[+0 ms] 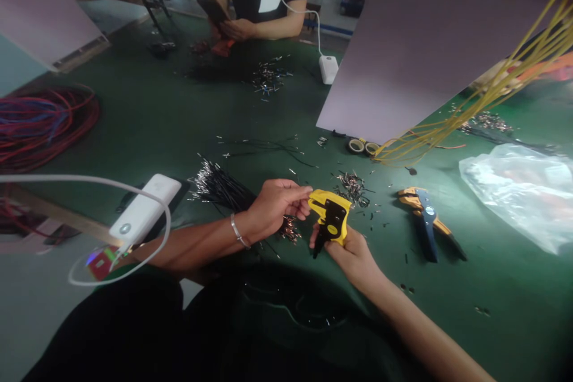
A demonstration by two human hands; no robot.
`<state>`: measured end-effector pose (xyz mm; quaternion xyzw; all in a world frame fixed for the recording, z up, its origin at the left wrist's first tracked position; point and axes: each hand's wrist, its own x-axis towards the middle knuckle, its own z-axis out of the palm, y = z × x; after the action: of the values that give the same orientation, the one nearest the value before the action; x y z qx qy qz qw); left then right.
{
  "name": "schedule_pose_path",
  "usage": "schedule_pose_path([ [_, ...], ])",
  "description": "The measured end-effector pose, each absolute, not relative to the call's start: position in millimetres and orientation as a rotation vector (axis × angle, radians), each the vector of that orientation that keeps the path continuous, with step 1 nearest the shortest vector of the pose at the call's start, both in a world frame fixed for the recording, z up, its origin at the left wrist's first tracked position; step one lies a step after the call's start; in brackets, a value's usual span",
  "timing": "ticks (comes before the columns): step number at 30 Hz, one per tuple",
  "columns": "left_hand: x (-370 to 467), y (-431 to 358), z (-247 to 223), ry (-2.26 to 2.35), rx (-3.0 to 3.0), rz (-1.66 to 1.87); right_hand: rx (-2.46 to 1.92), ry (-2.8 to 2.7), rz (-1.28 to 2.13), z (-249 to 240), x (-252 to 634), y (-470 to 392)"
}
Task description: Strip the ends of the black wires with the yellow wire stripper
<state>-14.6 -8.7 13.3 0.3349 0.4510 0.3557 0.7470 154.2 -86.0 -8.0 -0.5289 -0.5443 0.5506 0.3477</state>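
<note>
My right hand (351, 250) is wrapped round the handles of a yellow and black wire stripper (338, 215), its jaws pointing up and left. At those jaws, the fingertips of my left hand (277, 206) are pinched on what looks like a thin black wire, mostly hidden by the fingers. Behind my left wrist lies a bundle of black wires (226, 185) with bare silvery ends. Copper-coloured wire ends (290, 230) show below my left hand. Just beyond the stripper is a pile of small stripped scraps (353, 187).
A second wire stripper (425, 218), blue and orange, lies right. Beyond it are a clear plastic bag (514, 191), yellow wires (447, 122) and tape rolls (357, 145). A white power bank (145, 209) with a looping cable and red wire coils (45, 122) are left. A person (264, 6) sits opposite.
</note>
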Motion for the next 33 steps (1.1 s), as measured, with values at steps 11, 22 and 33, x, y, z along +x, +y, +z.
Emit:
schedule_pose_path([
  [11,-17,-10,13,0.972,0.756,0.787,-1.603,-1.353,1.277,-14,147,-88],
  [22,-18,-10,13,0.945,0.841,0.789,-1.718,-1.473,1.104,-18,150,-89],
  [33,-14,-10,22,1.004,0.885,0.814,-1.758,-1.493,0.945,-22,147,-86],
])
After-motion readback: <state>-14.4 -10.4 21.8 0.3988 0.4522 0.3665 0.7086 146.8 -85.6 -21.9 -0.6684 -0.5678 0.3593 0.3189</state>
